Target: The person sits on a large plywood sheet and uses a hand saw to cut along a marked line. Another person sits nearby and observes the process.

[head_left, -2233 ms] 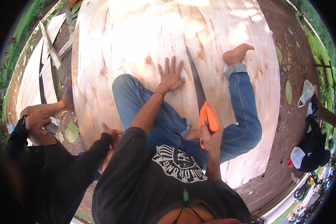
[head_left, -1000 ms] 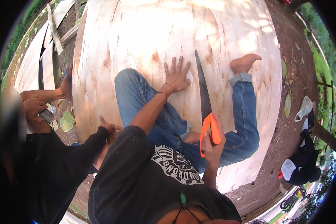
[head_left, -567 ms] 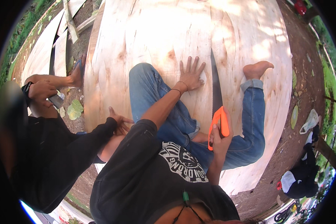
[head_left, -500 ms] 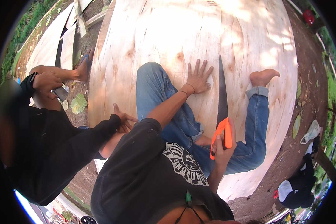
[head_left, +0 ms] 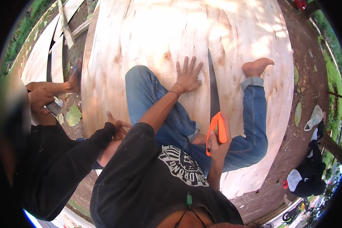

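A handsaw with an orange handle [head_left: 219, 131] and a long dark blade [head_left: 214, 85] points away from me over a pale plywood sheet [head_left: 140, 45]. My right hand [head_left: 219, 147] is closed around its handle. Just left of the blade, my left hand [head_left: 189, 78] lies flat on the plywood, fingers spread, and holds nothing. I sit on the sheet in blue jeans [head_left: 152, 91], with my bare foot [head_left: 257, 67] to the right of the saw. How deep the blade sits in the wood cannot be made out.
At my left sits a person in a black sleeve [head_left: 64, 163], one hand [head_left: 118, 125] near my knee, the other holding a small dark object [head_left: 54, 108]. Wood offcuts [head_left: 64, 28] lie far left. Dark clothing [head_left: 309, 178] and a whitish cloth [head_left: 314, 117] are at right.
The whole scene has shifted left and slightly up in the picture. My left hand stays flat on the sheet and my right hand keeps its hold; any saw stroke is too small to be sure of.
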A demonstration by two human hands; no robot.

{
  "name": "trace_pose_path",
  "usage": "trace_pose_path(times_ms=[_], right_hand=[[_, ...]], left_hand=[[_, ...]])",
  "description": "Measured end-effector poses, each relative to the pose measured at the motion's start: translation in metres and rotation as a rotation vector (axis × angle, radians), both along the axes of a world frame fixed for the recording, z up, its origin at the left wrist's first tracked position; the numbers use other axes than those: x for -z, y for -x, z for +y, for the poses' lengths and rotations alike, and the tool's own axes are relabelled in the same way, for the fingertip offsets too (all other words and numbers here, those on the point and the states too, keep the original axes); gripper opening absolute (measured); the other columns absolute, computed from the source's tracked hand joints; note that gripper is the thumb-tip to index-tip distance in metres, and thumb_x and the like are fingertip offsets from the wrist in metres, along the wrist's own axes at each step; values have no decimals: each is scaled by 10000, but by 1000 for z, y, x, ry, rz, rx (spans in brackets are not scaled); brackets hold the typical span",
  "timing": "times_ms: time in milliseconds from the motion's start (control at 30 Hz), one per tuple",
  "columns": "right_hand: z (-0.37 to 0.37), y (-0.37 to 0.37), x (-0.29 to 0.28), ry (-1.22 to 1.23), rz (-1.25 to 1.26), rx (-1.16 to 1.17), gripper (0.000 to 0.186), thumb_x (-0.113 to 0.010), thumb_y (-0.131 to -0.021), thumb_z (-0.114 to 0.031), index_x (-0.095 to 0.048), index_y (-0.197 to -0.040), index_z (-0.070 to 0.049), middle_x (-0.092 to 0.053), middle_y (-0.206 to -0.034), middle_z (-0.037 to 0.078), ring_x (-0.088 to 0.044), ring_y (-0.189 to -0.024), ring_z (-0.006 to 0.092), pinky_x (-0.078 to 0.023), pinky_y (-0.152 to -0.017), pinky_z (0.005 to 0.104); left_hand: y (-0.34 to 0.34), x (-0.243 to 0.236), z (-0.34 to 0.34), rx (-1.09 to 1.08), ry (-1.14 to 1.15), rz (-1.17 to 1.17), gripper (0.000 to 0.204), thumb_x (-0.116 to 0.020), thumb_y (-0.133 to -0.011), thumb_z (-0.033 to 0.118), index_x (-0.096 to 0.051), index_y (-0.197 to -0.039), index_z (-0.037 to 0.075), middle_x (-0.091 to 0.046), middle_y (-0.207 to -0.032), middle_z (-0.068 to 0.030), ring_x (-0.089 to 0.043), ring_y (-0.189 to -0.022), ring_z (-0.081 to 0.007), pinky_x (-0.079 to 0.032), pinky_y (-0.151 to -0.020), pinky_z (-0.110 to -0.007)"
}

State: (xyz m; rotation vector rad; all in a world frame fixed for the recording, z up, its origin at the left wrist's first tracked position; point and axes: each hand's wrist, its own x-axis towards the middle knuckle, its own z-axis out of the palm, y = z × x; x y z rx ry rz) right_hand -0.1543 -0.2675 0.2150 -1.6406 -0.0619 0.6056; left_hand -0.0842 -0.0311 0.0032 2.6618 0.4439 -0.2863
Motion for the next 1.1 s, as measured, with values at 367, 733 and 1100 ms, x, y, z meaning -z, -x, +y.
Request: trace_pose_path(times_ms=[367, 733, 1100], right_hand=[[7, -12, 19, 6, -1, 7, 648, -541, -895, 123, -487, -1520, -40, -604, -1333, 53, -531, -829, 71, -471, -745, 230], [23, -51, 22, -39, 69, 7, 635, -534, -918, 119, -483, -1527, -52, -620, -1156, 40, -483, -645, 27, -413, -579, 196], [18, -32, 26, -97, 65, 69, 637, -512, -919, 105, -482, -1528, -78, -604, -897, 14, -451, -560, 38, -385, -492, 204]], left_hand=[[-2, 2, 3, 31, 10, 61, 972, -607, -897, 575, -106, -1679, 290, 91, -1744, -146, 171, -1575, -428, 144, -1144, -738], [13, 1, -5, -118, 93, -411, 801, -794, -746, 426, -526, -1455, 166, -434, -1308, -132, -305, -1403, -346, -56, -1212, -629], [11, 2, -9, -99, 20, -382, 790, -736, -791, 449, -466, -1481, 175, -406, -1371, -144, -228, -1467, -366, -25, -1207, -621]])
